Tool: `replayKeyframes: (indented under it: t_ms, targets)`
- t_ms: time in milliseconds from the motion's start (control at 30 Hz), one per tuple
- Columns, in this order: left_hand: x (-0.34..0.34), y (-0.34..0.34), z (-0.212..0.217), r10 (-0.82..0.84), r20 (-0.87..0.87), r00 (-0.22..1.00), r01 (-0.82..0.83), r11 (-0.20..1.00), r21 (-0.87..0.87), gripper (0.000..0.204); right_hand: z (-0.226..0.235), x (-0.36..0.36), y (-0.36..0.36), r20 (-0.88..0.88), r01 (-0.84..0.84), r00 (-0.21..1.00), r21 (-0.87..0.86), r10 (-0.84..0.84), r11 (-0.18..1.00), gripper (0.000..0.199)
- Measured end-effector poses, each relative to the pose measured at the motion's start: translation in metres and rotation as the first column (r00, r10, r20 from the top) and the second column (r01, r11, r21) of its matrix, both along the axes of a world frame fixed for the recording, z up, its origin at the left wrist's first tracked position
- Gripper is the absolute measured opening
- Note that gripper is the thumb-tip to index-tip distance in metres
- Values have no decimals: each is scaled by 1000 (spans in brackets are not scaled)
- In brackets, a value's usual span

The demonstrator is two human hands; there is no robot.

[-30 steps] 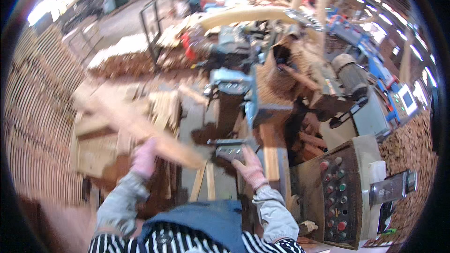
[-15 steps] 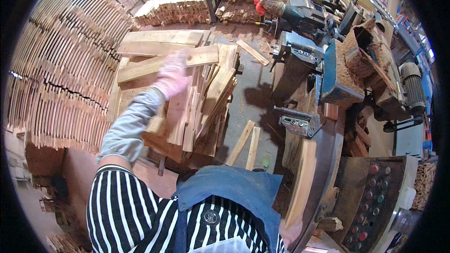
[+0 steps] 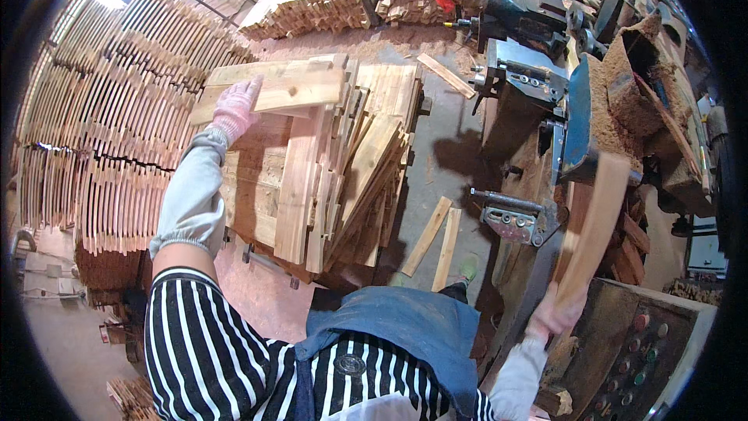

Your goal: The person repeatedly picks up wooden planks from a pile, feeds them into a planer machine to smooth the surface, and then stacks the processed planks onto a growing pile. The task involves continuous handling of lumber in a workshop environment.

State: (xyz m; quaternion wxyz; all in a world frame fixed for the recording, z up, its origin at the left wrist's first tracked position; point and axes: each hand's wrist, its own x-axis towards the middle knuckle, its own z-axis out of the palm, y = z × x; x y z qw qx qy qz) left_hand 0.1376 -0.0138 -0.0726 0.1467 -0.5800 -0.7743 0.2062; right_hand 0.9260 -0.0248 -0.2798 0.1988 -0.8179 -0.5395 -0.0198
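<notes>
Two hands are at work, both in pink gloves. The left hand (image 3: pixel 234 107) lies flat, fingers spread, on the top plank (image 3: pixel 276 87) of a loose pile of boards (image 3: pixel 327 179) heaped on a low cart; the pile is too jumbled for a sure count. The right hand (image 3: pixel 555 313) is closed around the lower end of one long board (image 3: pixel 590 222), which stands tilted beside the blue woodworking machine (image 3: pixel 580 121). Two short offcuts (image 3: pixel 438 238) lie side by side on the floor, and a third strip (image 3: pixel 446 76) lies farther off near the machine. A control panel (image 3: pixel 635 351) with several coloured buttons sits at the lower right.

Half a second ago the left hand was already on the pile, while the right hand and its board were out of sight.
</notes>
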Motion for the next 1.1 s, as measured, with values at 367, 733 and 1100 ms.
replayKeyframes:
  t_ms: [367,733,1100]
  targets:
    - [-8,5,-30,-1,68,998,2,1000,-23,96,-2,10,-108,19,-405,913,-52,407,913,78]
    - [58,-37,32,-58,297,953,128,967,-223,111,-12,7,-175,236,-235,934,-153,267,960,44]
    - [209,56,55,-595,51,802,597,801,-50,58,-57,29,73,223,-136,962,-103,156,985,81]
